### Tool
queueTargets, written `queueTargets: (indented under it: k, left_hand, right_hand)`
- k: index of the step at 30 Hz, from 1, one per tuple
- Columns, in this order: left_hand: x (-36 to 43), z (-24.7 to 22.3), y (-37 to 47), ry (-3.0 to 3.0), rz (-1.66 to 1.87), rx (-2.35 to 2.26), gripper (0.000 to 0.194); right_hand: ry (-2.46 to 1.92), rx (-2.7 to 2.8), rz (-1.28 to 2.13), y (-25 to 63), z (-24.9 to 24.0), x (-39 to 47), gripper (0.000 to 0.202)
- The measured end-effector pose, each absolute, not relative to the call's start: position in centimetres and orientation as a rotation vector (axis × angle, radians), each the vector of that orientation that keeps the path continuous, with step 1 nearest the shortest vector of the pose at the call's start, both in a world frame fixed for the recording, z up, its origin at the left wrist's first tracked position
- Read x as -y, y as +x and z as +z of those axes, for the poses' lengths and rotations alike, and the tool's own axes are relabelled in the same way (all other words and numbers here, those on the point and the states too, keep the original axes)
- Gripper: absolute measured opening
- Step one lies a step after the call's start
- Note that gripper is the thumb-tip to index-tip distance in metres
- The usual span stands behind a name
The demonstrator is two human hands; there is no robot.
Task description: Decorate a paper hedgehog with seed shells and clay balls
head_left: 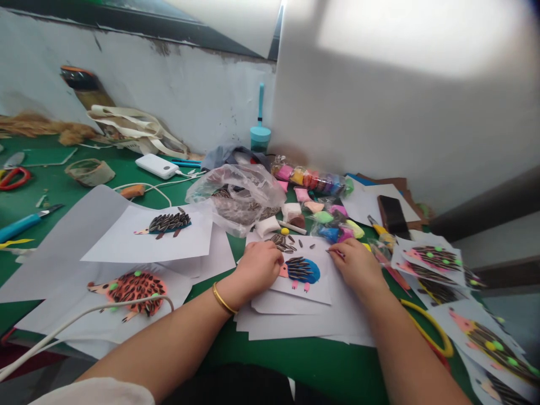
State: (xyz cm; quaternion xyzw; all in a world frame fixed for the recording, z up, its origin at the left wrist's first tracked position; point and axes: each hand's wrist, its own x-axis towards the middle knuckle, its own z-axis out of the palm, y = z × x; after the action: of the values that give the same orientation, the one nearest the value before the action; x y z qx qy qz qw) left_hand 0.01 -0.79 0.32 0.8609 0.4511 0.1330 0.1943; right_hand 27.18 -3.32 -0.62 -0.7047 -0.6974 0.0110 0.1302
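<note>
A small white sheet (323, 292) in front of me carries a hedgehog picture (310, 271) with a blue clay body, pink face and feet. Striped sunflower seeds cover the left part of its body in rows. My left hand (262, 267) rests at the sheet's left side, fingers curled together beside the hedgehog's face; whatever they hold is hidden. Loose sunflower seeds (282, 243) lie just beyond those fingers, with a few scattered to the right. At the sheet's right edge my right hand (352, 263) pinches a small dark sunflower seed (328, 251) between thumb and finger.
A clear bag of seeds (240, 205) and packets of coloured clay (323, 216) lie behind the sheet. Other hedgehog pictures are on the left (171, 222) and right (439, 259). A white cable (97, 308), a blue craft knife (23, 226) and a phone (393, 216) are also around.
</note>
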Motion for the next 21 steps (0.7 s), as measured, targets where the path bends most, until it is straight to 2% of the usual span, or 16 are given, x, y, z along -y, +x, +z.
queueTargets:
  k: [9,21]
  left_hand:
    - [0.75,0.1,-0.04,2.43,0.364,-1.268,0.023]
    - [0.86,0.22,-0.06,2.422,0.385,-1.271,0.024]
  right_hand:
    - [-1.987,2.12,-0.14,26.67,-1.22,3.2,0.02]
    - [-2.025,2.155,-0.146,26.16,-0.83,3.4,0.018]
